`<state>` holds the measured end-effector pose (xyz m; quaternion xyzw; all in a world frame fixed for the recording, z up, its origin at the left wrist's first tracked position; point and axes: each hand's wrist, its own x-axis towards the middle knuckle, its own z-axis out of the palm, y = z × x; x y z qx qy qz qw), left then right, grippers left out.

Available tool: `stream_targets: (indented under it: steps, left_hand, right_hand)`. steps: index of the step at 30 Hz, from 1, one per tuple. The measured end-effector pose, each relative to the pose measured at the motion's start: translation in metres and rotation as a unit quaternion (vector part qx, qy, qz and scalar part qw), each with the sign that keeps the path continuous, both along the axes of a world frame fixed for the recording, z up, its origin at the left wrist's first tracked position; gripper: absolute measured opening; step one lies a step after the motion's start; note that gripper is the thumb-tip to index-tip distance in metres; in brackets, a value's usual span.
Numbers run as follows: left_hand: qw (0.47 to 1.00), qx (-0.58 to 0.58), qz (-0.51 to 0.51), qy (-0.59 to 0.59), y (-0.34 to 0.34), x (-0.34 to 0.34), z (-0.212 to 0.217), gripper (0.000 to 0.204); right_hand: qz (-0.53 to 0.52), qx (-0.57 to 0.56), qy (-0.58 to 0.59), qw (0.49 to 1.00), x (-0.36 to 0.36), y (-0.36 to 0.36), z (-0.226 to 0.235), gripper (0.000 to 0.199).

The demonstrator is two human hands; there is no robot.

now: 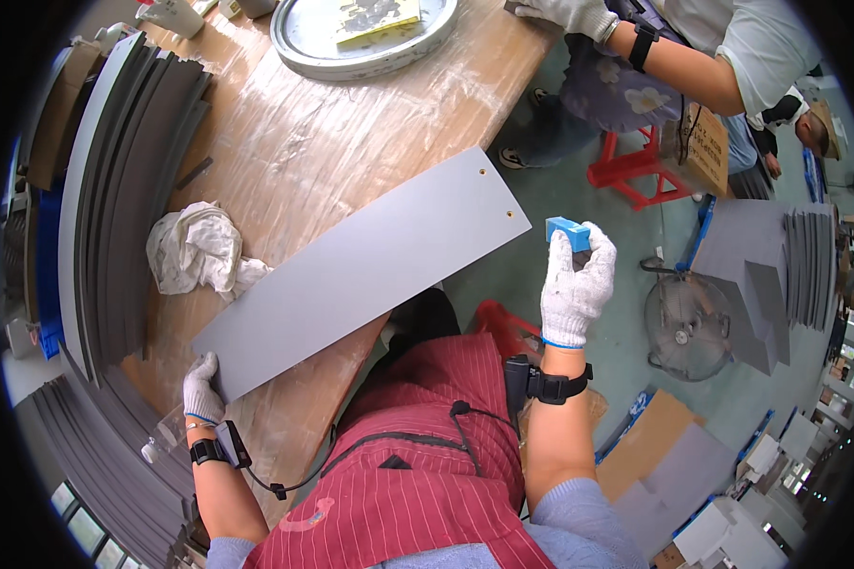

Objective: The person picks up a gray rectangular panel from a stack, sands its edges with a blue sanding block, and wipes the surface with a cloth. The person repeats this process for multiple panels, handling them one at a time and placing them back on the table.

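Note:
A long flat grey panel (pixel 365 270) lies slantwise across the table corner, its far right end jutting past the edge. Two small brass-coloured holes show near that end. My left hand (pixel 202 387), in a white glove, grips the panel's near left corner. Off the panel's right end, my gloved right hand (pixel 577 294) is raised, with a small blue block (pixel 567 232) pinched between thumb and fingers. Part of the block, with a dark patch below it, is covered by the fingers. A crumpled white cloth (pixel 197 248) rests beside the panel's left half.
The wooden table (pixel 285 142) bears a round tray (pixel 299 62) with a yellow sponge-like pad (pixel 380 21). Grey panels (pixel 128 209) stand stacked at left. Across the table, a co-worker's gloved hand (pixel 569 14) shows. A red stool (pixel 640 171) and a floor fan (pixel 688 327) are at right.

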<state>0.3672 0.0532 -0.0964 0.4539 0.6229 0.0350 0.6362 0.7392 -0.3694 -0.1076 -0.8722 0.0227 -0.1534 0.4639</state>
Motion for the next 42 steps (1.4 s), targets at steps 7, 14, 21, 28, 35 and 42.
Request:
stream_targets:
  steps: [7, 14, 21, 28, 35, 42]
  left_hand:
    - [0.998, -0.017, 0.058, -0.002, -0.006, 0.000, 0.001, 0.029]
    - [0.996, -0.016, 0.089, -0.023, -0.022, 0.002, -0.004, 0.027]
    - [0.994, -0.008, 0.104, -0.025, -0.025, -0.002, -0.005, 0.037]
    - [0.991, -0.020, 0.117, -0.059, -0.036, 0.011, 0.001, 0.032]
    - [0.978, -0.091, 0.148, -0.115, -0.063, 0.023, 0.027, 0.030]
    - [0.943, -0.158, 0.134, -0.262, -0.086, 0.028, 0.082, 0.041]
  right_hand:
    - [0.038, -0.064, -0.066, 0.995, -0.011, 0.016, -0.009, 0.038]
    - [0.066, -0.024, -0.053, 0.996, -0.020, 0.047, -0.007, 0.040]
    - [0.038, 0.012, -0.074, 0.997, 0.035, 0.037, -0.002, 0.035]
    - [0.136, -0.060, -0.071, 0.986, -0.015, 0.069, 0.006, 0.034]
    - [0.263, -0.070, -0.109, 0.956, -0.084, 0.108, 0.030, 0.037]
    - [0.414, -0.015, -0.129, 0.901, -0.143, 0.133, 0.084, 0.036]
